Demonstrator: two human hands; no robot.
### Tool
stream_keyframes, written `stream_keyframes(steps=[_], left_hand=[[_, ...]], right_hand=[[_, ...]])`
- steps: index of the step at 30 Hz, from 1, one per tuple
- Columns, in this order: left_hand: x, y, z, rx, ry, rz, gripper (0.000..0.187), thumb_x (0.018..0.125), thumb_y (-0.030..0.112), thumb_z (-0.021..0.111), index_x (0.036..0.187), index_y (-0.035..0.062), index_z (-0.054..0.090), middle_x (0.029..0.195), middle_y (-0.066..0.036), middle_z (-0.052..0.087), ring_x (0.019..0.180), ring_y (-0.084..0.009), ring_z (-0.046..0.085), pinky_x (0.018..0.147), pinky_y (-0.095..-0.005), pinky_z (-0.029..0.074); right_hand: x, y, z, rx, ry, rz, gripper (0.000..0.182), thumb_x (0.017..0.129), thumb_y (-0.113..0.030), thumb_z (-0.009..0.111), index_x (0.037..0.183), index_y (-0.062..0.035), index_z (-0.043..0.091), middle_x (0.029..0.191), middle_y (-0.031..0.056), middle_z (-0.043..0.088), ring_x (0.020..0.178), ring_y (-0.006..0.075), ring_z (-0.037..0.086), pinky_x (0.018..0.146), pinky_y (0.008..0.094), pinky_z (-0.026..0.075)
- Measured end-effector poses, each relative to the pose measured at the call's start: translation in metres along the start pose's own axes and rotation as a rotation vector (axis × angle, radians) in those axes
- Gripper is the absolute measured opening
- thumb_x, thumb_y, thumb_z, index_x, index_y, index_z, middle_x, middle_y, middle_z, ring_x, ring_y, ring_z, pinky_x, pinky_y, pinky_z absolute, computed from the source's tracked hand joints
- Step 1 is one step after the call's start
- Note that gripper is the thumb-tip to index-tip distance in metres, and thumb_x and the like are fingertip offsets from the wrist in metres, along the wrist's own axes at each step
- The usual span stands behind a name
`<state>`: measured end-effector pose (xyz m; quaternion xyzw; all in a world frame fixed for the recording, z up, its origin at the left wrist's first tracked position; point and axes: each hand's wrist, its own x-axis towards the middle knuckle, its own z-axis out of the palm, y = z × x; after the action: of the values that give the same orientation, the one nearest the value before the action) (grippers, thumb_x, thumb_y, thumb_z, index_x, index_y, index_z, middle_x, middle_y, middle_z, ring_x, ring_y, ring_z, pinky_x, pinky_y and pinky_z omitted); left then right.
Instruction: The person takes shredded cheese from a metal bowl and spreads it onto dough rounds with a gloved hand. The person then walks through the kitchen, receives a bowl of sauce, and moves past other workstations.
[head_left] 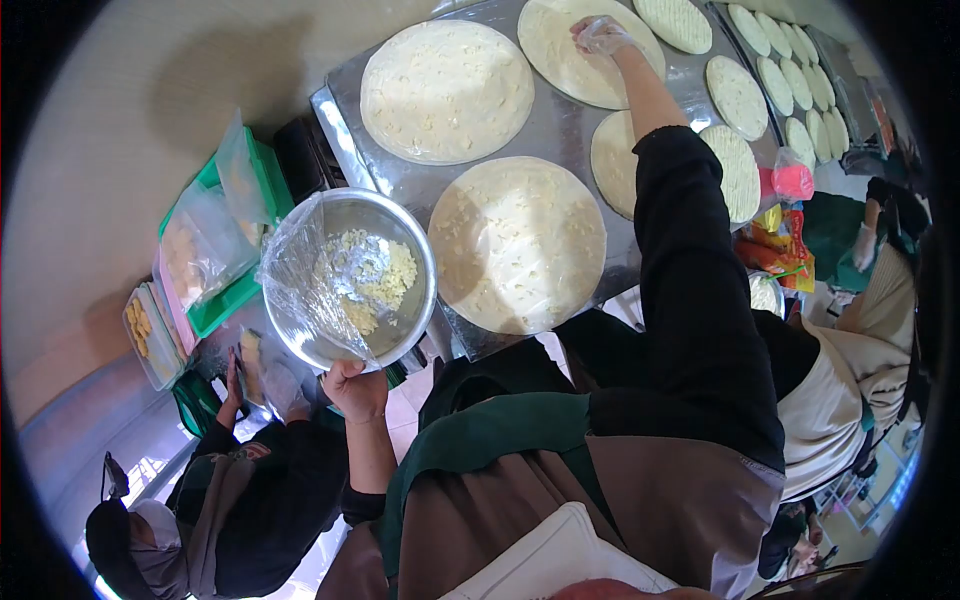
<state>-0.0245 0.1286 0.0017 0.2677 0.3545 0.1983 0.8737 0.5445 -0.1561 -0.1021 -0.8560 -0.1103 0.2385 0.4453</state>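
Observation:
My left hand (pixel 355 390) grips the near rim of a metal bowl (pixel 418 225), which holds crumbly pale-yellow bits (pixel 390 285) and has clear plastic film (pixel 300 270) over its left side. In a clear plastic glove, my right hand (pixel 602 36) is over a large flat dough round (pixel 560 60) at the top of the metal table, fingers bent down at its surface. Whether anything is between those fingers is too small to tell. Two more big rounds, one at the upper left (pixel 447 90) and one nearer me (pixel 517 245), have pale bits scattered on them.
Smaller dough rounds (pixel 736 97) lie to the right, with more on a far tray (pixel 775 83). Green crates (pixel 210 312) with bagged items stand at the left. One co-worker (pixel 260 490) is at the lower left, another person (pixel 840 370) at the right, near red packets (pixel 785 250).

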Motion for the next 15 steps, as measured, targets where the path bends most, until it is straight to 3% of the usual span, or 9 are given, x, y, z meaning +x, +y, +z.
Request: stream_keyframes(steps=[4,6,10,13,15], left_hand=[[-0.004,0.001,0.005,0.047,0.117,0.016,0.018,0.061,0.008,0.043,0.075,0.002,0.052,0.079,-0.006,0.056,0.087,-0.0212,0.053,0.09,-0.0392,0.035],[-0.003,0.001,-0.008,0.007,0.02,0.009,0.022,0.061,0.008,0.043,0.079,0.0007,0.053,0.084,-0.007,0.057,0.091,-0.0219,0.053,0.091,-0.0388,0.035],[-0.005,0.003,-0.015,-0.044,-0.02,0.006,0.029,0.06,0.008,0.043,0.086,-0.0011,0.053,0.087,-0.009,0.058,0.094,-0.0231,0.052,0.093,-0.0392,0.033],[-0.005,0.005,-0.019,-0.019,-0.024,0.009,0.029,0.06,0.007,0.043,0.087,-0.0011,0.053,0.089,-0.009,0.058,0.094,-0.0228,0.052,0.092,-0.0396,0.034],[-0.004,0.006,-0.025,-0.023,-0.064,-0.015,0.031,0.059,0.007,0.043,0.088,-0.0014,0.053,0.092,-0.009,0.057,0.096,-0.023,0.051,0.093,-0.0402,0.033]], right_hand=[[0.009,0.012,0.008,0.075,0.02,0.029,0.017,0.069,-0.009,0.062,0.085,-0.0094,0.065,0.072,0.0054,0.062,0.065,0.015,0.058,0.062,0.0273,0.048],[0.015,0.02,0.011,-0.181,0.104,-0.063,0.019,0.068,-0.012,0.064,0.086,-0.0105,0.065,0.076,0.0057,0.063,0.068,0.0148,0.059,0.066,0.0267,0.047],[0.013,0.015,0.014,-0.096,0.123,0.055,0.021,0.066,-0.014,0.065,0.087,-0.0131,0.065,0.082,0.0055,0.064,0.074,0.0152,0.06,0.069,0.0266,0.047],[-0.016,-0.009,0.023,-0.355,0.168,0.042,0.021,0.066,-0.013,0.064,0.086,-0.0151,0.065,0.086,0.0051,0.063,0.078,0.0159,0.06,0.07,0.0269,0.047],[-0.036,-0.028,0.03,-0.582,0.138,-0.036,0.02,0.074,-0.012,0.056,0.092,-0.004,0.059,0.078,0.0077,0.061,0.067,0.0169,0.059,0.058,0.0284,0.049]])
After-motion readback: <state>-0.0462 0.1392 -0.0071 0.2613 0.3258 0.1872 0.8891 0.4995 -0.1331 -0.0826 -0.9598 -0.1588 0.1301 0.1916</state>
